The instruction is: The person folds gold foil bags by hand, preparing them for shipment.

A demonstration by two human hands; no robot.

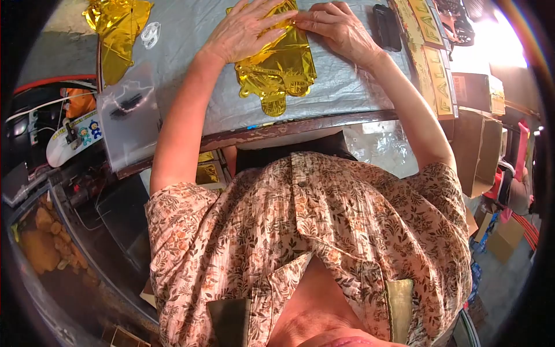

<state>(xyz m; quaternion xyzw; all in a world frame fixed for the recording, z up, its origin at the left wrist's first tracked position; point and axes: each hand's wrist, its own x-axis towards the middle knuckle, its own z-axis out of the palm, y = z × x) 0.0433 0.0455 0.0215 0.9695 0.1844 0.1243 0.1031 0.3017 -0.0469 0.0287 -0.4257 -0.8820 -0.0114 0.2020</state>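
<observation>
A shiny gold foil balloon (274,72), deflated and folded into a flat bundle with rounded lobes at its near end, lies on the grey sheet covering the table. My left hand (240,32) rests flat on its left side, fingers spread over the foil. At the upper right edge of the bundle, my right hand (341,32) has its thumb and fingers drawn together, pinching the foil's border. Part of the balloon under my left fingers is hidden. Another gold foil piece (118,26) hangs over the table's left edge.
A small white coil (151,36) and a clear plastic bag (130,110) lie at left. A dark elongated case (386,28) sits beside printed boxes (430,63) on the right. Cardboard boxes (477,144) stand beyond the right edge; a skateboard-like board (75,139) is at left.
</observation>
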